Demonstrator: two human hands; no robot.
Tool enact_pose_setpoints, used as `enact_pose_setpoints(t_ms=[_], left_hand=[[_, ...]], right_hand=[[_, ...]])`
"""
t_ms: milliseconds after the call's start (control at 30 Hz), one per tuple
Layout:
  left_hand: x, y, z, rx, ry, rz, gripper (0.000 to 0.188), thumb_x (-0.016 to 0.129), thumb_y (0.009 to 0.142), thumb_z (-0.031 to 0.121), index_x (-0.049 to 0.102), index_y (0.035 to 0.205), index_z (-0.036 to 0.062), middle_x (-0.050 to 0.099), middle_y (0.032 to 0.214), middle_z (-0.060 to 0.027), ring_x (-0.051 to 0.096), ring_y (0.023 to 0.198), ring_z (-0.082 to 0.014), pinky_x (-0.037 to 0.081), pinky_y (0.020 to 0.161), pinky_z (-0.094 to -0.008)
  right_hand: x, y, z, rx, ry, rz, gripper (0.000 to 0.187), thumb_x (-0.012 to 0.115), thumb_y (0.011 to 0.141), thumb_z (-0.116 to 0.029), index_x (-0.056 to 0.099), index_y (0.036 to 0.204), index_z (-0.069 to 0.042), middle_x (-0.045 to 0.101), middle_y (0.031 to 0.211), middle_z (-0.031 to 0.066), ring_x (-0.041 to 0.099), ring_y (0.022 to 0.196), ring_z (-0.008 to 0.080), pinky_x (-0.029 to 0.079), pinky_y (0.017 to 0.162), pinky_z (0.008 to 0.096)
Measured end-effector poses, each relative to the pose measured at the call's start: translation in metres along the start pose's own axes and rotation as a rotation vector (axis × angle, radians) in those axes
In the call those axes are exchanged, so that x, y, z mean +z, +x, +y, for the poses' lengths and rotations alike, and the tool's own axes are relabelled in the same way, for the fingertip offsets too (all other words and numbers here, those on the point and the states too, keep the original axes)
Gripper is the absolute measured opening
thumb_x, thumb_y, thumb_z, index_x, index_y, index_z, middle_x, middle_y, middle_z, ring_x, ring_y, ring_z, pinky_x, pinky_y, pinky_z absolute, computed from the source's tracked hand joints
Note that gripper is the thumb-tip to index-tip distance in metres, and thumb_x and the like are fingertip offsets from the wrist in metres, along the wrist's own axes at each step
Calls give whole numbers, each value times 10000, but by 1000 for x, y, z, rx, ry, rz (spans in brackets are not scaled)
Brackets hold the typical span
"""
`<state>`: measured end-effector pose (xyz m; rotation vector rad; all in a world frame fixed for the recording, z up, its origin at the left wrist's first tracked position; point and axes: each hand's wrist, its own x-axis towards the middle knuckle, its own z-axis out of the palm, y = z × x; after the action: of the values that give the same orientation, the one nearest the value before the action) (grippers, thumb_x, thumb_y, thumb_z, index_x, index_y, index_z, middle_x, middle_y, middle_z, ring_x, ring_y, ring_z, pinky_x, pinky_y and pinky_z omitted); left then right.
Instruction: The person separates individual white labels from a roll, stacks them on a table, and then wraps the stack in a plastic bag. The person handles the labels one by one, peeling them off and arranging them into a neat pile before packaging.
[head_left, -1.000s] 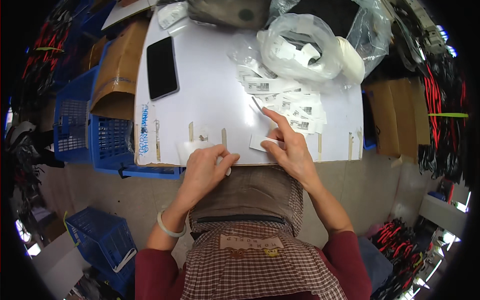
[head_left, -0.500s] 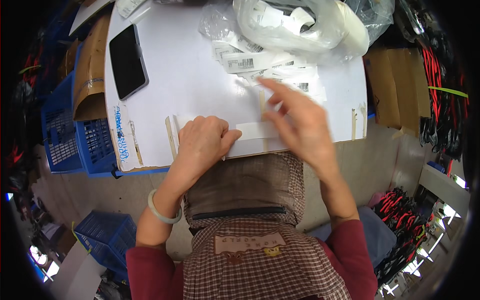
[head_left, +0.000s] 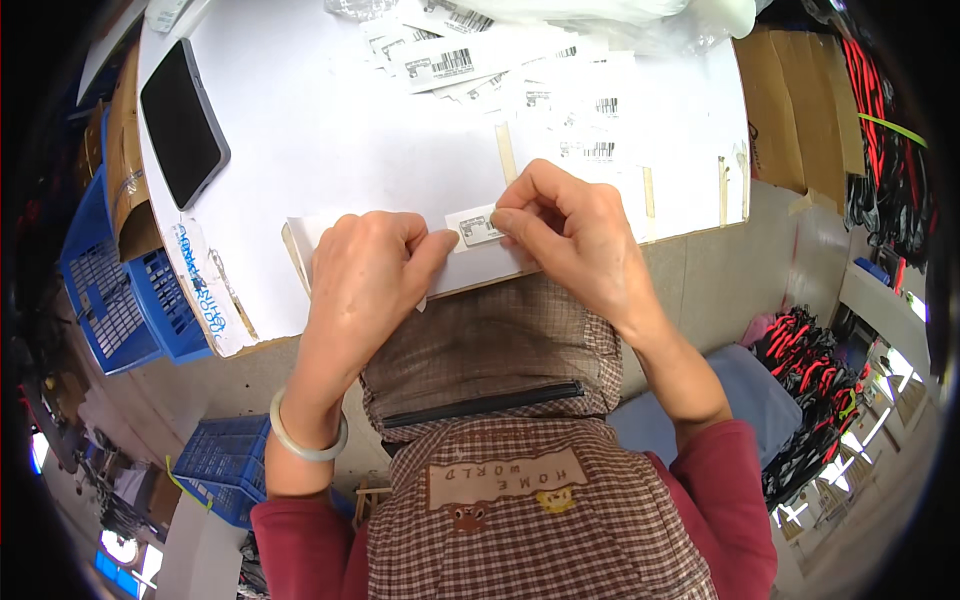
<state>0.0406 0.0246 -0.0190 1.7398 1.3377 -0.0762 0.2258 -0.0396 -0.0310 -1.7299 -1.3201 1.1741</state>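
Observation:
Near the front edge of the white tabletop [head_left: 300,150], a small printed white label [head_left: 466,241] lies between my two hands. My left hand [head_left: 362,268] is closed by its left end, thumb and fingers pressed together; a bit of white strip shows on either side of this hand. With thumb and forefinger, my right hand [head_left: 575,235] pinches the label's right end, partly covering its print. Beyond the hands, several loose barcode labels [head_left: 450,62] overlap in a spread pile.
A dark phone [head_left: 184,125] lies at the table's left. Clear plastic bagging [head_left: 600,10] sits at the far edge. Cardboard boxes [head_left: 795,110] flank the table, with a blue crate [head_left: 110,275] at left. Black-and-red goods [head_left: 810,400] are stacked at right.
My right hand has come down from near the label pile and closed at the strip by my left hand. A printed label now shows where a blank white strip lay. The view has shifted.

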Motion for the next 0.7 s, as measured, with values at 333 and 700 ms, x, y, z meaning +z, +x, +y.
enact_pose_setpoints(t_ms=[333,700], left_hand=[[-2,1,-3,15,-3,-22,364,659,888,205,657,610,-31,513,451,-142,535,395,-235,411,448,-336],[-5,3,3,-43,-72,-61,406,655,907,241,659,577,4,540,461,-144,569,438,-301,448,490,-380]], right_hand=[[9,-5,-3,-54,-113,58,108,675,850,-17,583,796,-10,617,604,104,629,519,243,461,481,323],[15,-7,-1,-98,-166,101,107,658,852,-26,568,795,-21,625,629,121,637,540,283,471,490,349]])
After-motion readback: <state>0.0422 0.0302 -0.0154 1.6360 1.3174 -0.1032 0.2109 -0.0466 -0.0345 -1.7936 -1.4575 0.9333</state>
